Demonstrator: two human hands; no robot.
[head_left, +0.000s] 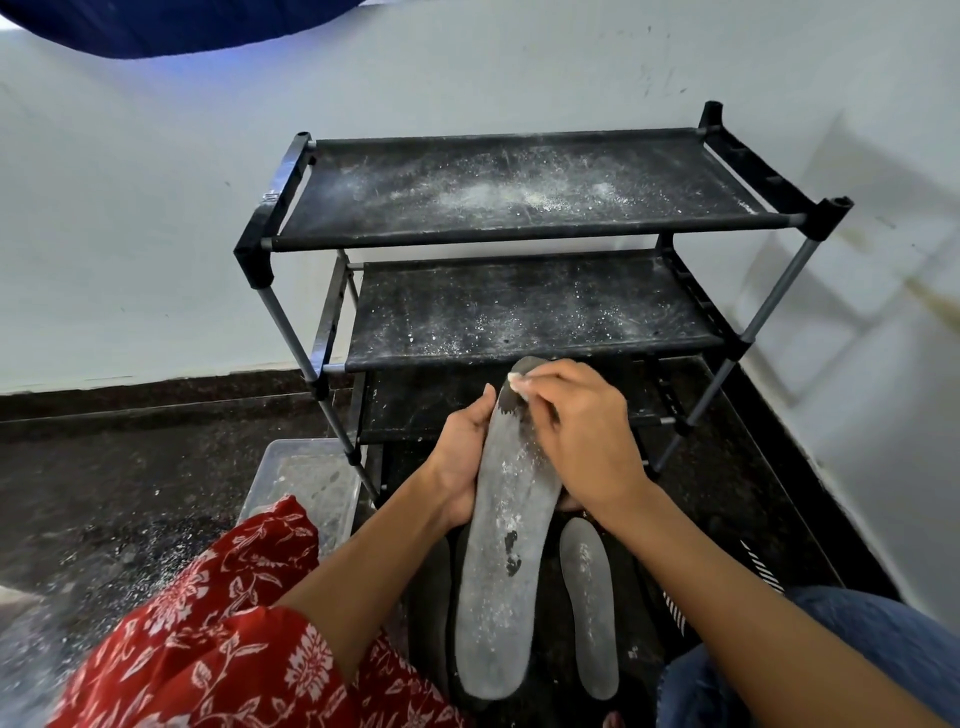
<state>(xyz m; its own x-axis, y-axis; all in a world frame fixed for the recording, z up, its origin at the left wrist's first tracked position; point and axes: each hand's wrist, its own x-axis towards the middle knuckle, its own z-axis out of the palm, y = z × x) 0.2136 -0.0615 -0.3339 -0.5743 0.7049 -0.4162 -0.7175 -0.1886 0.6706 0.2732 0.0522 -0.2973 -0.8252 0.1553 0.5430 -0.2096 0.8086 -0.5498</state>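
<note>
Item one: a long grey insole (496, 571), dusted white and tilted away from us, which we hold in front of us. Our left hand (462, 452) grips its left edge near the far end. Our right hand (582, 436) pinches a small white piece (519, 387) against the insole's far tip. Item two: a second grey insole (589, 608), lying on the dark floor (130, 478) just to the right. Item three: a black shoe rack (519, 236) against the white wall, its top shelf scattered with white powder (498, 196). Item four: a clear plastic box (306, 478) beside the rack's left leg. Item five: red floral cloth (218, 623) over our left knee.
</note>
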